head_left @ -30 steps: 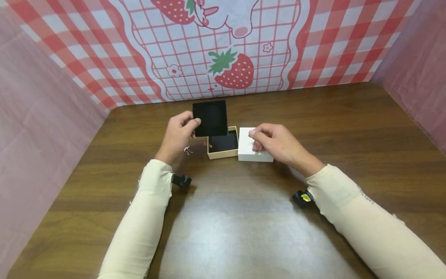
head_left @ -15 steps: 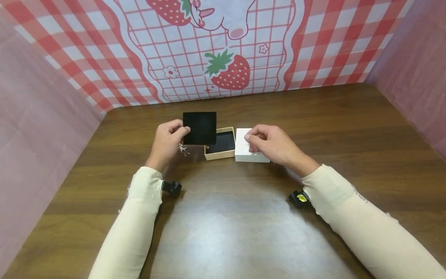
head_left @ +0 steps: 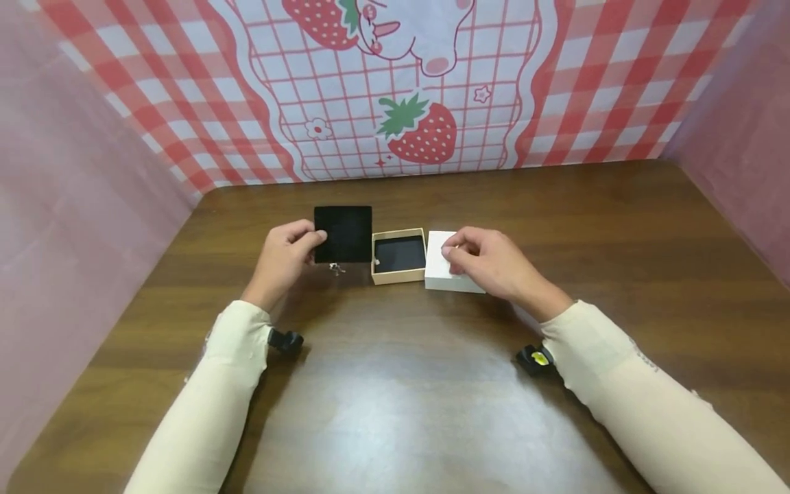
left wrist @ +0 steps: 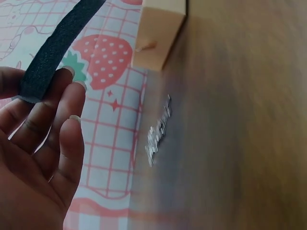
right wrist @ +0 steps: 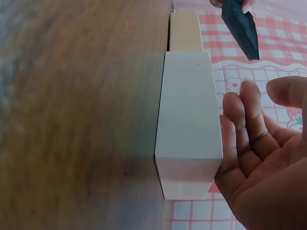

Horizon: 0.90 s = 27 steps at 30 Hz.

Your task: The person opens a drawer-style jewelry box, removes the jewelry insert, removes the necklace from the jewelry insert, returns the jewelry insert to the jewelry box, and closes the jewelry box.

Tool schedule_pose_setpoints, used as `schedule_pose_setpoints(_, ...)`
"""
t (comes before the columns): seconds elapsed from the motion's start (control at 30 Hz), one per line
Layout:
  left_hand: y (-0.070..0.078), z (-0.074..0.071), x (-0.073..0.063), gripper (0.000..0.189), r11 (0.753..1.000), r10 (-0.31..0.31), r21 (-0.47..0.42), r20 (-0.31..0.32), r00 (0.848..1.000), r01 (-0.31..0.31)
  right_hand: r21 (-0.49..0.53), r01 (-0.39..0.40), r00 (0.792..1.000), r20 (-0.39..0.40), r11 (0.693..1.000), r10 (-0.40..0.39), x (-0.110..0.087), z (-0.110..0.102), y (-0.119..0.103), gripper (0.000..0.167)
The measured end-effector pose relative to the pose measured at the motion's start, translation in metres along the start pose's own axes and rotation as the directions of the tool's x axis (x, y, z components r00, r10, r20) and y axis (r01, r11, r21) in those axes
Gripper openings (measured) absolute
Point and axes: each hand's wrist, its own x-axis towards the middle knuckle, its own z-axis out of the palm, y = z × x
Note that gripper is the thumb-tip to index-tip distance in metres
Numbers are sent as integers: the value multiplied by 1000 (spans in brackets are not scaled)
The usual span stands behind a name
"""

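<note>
My left hand [head_left: 285,257] pinches a black square foam pad [head_left: 343,234] by its left edge, thumb on the near face. The pad is held up above the table, left of an open tan box [head_left: 398,277] with a black inside. Edge-on in the left wrist view, the pad [left wrist: 41,72] looks fairly thick. A small silvery trinket [left wrist: 157,134] lies on the table below it; its kind is unclear. My right hand [head_left: 494,264] rests over a white box lid [right wrist: 188,105], its fingers loosely bent and holding nothing.
The tan box and the white lid stand side by side on a brown wooden table [head_left: 395,384]. Behind rises a red-and-white strawberry-print cloth [head_left: 426,130]. A pink cloth [head_left: 80,178] hangs at the left, another [head_left: 740,151] at the right.
My left hand has moved left and lower with the black foam pad, uncovering the inside of the tan box. My right hand has stayed over the white lid.
</note>
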Motion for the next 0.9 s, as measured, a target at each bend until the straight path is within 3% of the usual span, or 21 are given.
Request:
schedule_pose_setpoints(0.17, -2, -14, -9, 32, 996, -17, 88, 21, 1000, 15, 2, 39, 999, -17, 999, -39, 0, 3, 2, 20)
schedule_pose_setpoints(0.5, -9, -26, -30, 45, 980, -67, 189, 24, 997, 61, -12, 74, 997, -32, 997, -74, 2, 2, 0, 18)
schedule_pose_setpoints(0.7, -10, -32, -39, 46, 955, -98, 287, 84, 992, 70, -2, 63, 998, -23, 998, -63, 2, 2, 0, 18)
schedule_pose_setpoints(0.9, -10, -30, -47, 46, 908, -97, 416, 100, 990, 47, -4, 47, 999, -27, 999, -47, 1, 3, 2, 18)
